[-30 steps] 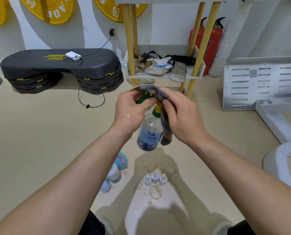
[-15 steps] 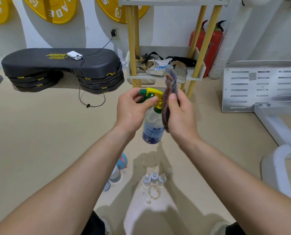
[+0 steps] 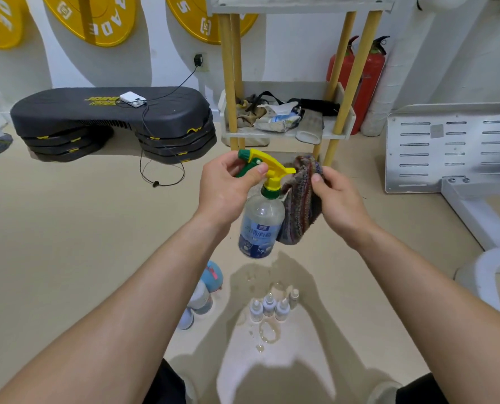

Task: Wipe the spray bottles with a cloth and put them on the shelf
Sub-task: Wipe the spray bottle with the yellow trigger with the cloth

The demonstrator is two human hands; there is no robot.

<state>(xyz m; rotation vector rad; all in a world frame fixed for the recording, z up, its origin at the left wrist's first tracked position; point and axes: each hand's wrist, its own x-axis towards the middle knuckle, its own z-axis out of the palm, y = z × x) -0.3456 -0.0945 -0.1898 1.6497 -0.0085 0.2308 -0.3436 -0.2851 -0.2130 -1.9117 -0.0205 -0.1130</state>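
Note:
My left hand (image 3: 228,189) grips the yellow and green trigger head of a clear spray bottle (image 3: 261,225) with a blue label, which hangs upright in the air. Just right of the bottle, my right hand (image 3: 337,201) holds a striped, dark cloth (image 3: 299,201) that touches the bottle's neck and side. On the floor below stand several small white dropper bottles (image 3: 269,309), and other bottles (image 3: 203,293) lie to their left. The shelf (image 3: 286,132), with yellow posts, stands behind my hands.
The shelf's low tier holds rags, straps and a packet. A black step platform (image 3: 111,118) with a cable and charger lies at the left. Two red fire extinguishers (image 3: 365,80) stand behind the shelf. A white metal machine base (image 3: 453,147) is at the right. Wet patches mark the floor.
The cloth came off the trigger head and moved down to the bottle's right side. The yellow trigger is uncovered. Both hands and the bottle shifted slightly forward.

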